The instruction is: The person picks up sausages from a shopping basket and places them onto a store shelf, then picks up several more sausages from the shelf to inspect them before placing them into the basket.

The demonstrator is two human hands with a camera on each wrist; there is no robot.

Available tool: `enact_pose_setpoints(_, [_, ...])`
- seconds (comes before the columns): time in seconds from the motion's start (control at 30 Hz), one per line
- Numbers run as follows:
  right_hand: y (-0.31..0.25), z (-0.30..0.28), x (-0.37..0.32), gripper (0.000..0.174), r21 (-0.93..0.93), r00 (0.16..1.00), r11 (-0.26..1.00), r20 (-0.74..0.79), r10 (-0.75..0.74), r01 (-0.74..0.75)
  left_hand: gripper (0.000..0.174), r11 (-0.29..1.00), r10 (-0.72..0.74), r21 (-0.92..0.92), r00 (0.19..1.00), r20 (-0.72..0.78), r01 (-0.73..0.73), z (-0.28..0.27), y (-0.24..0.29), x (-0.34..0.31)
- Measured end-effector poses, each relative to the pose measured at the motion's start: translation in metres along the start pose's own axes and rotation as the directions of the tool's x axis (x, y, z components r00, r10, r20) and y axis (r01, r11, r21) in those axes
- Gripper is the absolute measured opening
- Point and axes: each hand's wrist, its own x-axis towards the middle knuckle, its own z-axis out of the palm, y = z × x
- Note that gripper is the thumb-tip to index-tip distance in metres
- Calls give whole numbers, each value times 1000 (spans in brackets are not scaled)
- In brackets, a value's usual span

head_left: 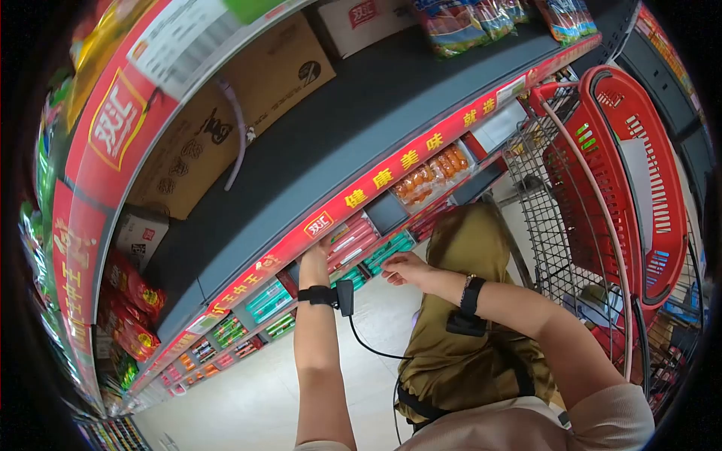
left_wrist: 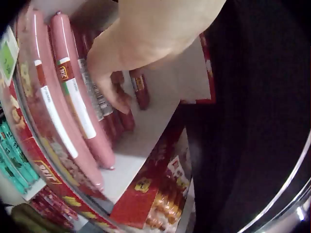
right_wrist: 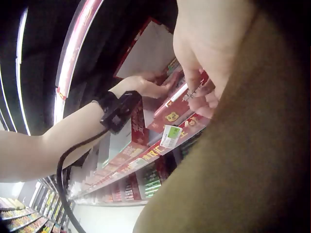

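My left hand (head_left: 314, 264) reaches into a shelf box of pink sausages (head_left: 352, 239) below the red shelf strip. In the left wrist view, the left hand (left_wrist: 116, 60) bends down over several darker wrapped sausages (left_wrist: 108, 114), its thumb against them. The other fingertips are hidden, so I cannot tell whether they grip one. Two long pink sausages (left_wrist: 77, 104) with white labels lie beside the hand, and a short sausage (left_wrist: 139, 90) lies on its other side. My right hand (head_left: 406, 268) hangs in front of the lower shelf, fingers loosely curled and holding nothing.
A wire shopping cart (head_left: 538, 165) with a red basket (head_left: 628, 113) stands at the right. Above is a dark shelf (head_left: 293, 150) with cardboard boxes (head_left: 226, 113). Packs of orange-brown sausages (head_left: 432, 177) and green packages (head_left: 387, 252) are near my hands.
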Motion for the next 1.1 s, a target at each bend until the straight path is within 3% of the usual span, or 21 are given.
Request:
enact_pose_setpoints(0.27, [0,2,-3,19,15,1000,1000,-5,-10,10,51,997,53,56,998,-33,-51,-8,10,-6])
enact_pose_setpoints(0.37, [-6,1,-10,20,28,1000,1000,1,-7,7,60,975,222,48,971,-94,-218,39,-26,-7])
enact_pose_setpoints(0.43, [-8,-1,-9,21,53,1000,999,5,-8,7,63,950,311,100,899,-309,-294,56,-34,-11])
enact_pose_setpoints(0.6, [-3,-3,-10,19,52,999,998,19,-45,44,54,915,381,-62,903,-201,-400,29,-28,-36])
enact_pose_setpoints(0.67, [-2,-5,-7,18,46,999,998,27,-47,46,39,828,550,6,811,-199,-560,22,-22,-49])
enact_pose_setpoints(0.77, [1,-2,-6,18,60,999,997,32,-44,42,35,843,484,-152,850,-206,-516,27,-23,-59])
enact_pose_setpoints(0.93, [3,-4,-5,19,82,996,993,31,-84,81,31,850,474,-140,854,-216,-507,22,-31,-59])
enact_pose_setpoints(1.0, [4,-4,-4,20,88,997,993,25,-77,74,31,894,445,55,867,-225,-445,20,-33,-62])
enact_pose_setpoints(1.1, [1,-5,-5,20,79,998,995,17,-64,63,31,902,420,-10,884,-206,-431,17,-36,-61])
